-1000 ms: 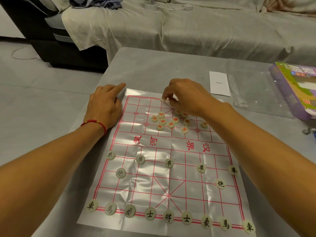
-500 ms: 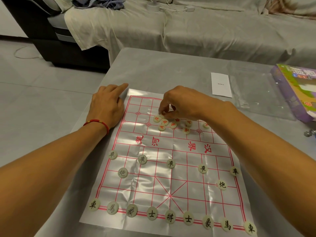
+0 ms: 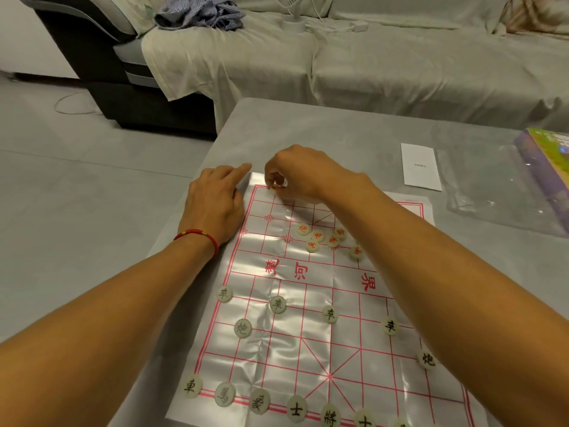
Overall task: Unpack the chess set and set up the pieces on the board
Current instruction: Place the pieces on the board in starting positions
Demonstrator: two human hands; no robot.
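A glossy white board sheet (image 3: 295,359) with red grid lines lies on the grey table. Black-lettered round pieces (image 3: 241,328) stand in rows on its near half. A loose cluster of red-lettered pieces (image 3: 317,238) lies on the far half. My right hand (image 3: 295,172) is at the board's far left corner, its fingertips pinching a small red-lettered piece (image 3: 278,184) just above the corner point. My left hand (image 3: 215,201) rests flat on the sheet's far left edge, index finger stretched forward.
A white leaflet (image 3: 420,166) and a clear plastic bag (image 3: 492,192) lie on the table (image 3: 323,131) to the right, with the purple game box (image 3: 551,161) at the right edge. A cloth-covered sofa (image 3: 369,57) stands behind the table.
My right hand took a red piece from the cluster and carried it left to the board's far left corner. The left hand has stayed on the sheet's edge.
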